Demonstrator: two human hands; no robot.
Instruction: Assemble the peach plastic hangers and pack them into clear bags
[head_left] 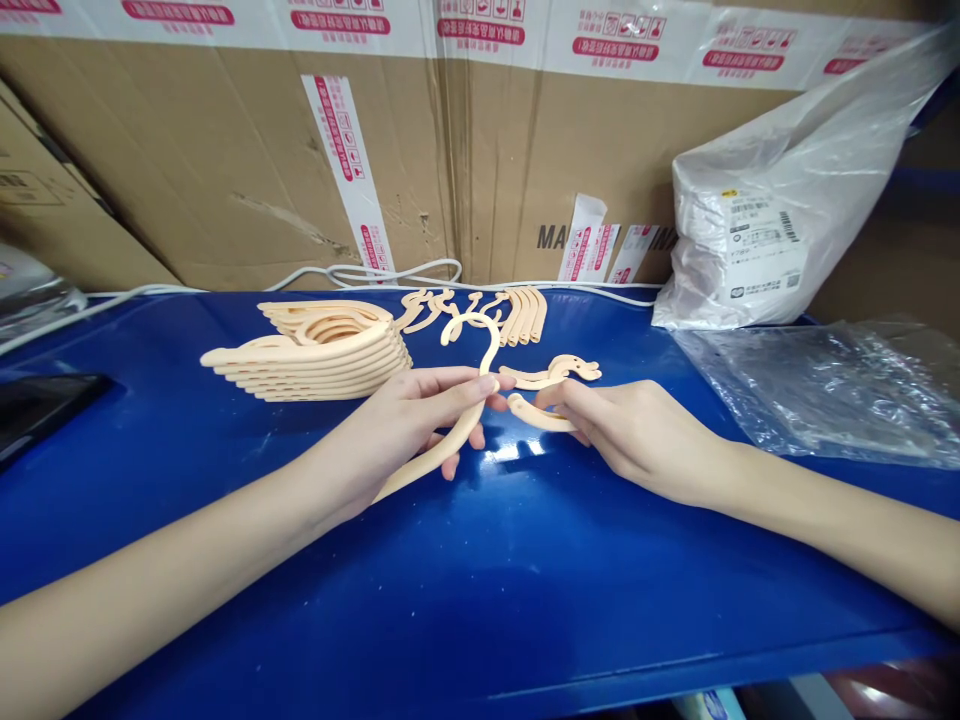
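My left hand point(409, 415) is closed on a cream plastic hanger hook point(489, 345) with one curved arm point(427, 462) joined below it. In my right hand point(637, 435) is a separate cream hanger arm point(536, 414); its rounded end points at the hook's base, with a small gap between. Part of that arm is hidden by my fingers. Just behind my right hand lie a couple of curved hanger arms point(559, 368). To the left, a stack of cream hangers point(315, 372) rests on the blue table point(450, 600).
Loose hooks point(424, 308) and several curved arms point(525, 315) lie at the back. A white cable point(300, 275) runs along the cardboard boxes point(247, 160). On the right are a white plastic bag point(750, 220) and clear plastic wrapping point(825, 390). A dark flat object point(45, 410) sits left.
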